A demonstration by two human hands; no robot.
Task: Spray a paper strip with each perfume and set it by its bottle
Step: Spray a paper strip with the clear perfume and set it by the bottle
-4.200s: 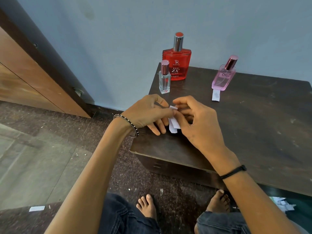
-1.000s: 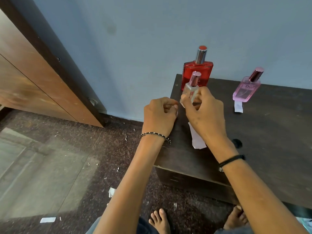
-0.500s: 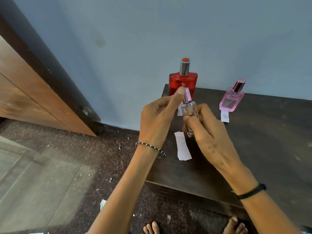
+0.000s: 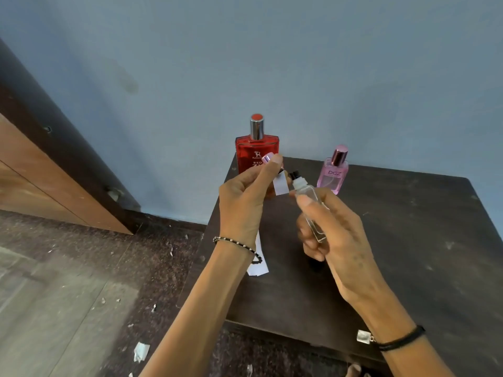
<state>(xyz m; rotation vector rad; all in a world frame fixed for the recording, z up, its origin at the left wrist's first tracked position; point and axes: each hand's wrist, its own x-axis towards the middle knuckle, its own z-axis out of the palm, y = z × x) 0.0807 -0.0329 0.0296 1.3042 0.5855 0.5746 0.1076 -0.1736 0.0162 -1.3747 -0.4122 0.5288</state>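
Since the frame half a second earlier, the pink metallic cap [image 4: 267, 158] had come off the small clear glass spray bottle [image 4: 310, 205], exposing its white collar and black nozzle. The left hand [image 4: 245, 205] pinched the cap and a short white paper strip [image 4: 281, 185] between thumb and fingers, the strip hanging just beside the nozzle, while the right hand [image 4: 336, 232] gripped the tilted bottle above the dark wooden table [image 4: 408, 268]. A longer white paper strip [image 4: 258, 263] lay on the table under the left wrist; the red rectangular perfume bottle [image 4: 251, 153] and the pink perfume bottle [image 4: 332, 174] stood upright at the back.
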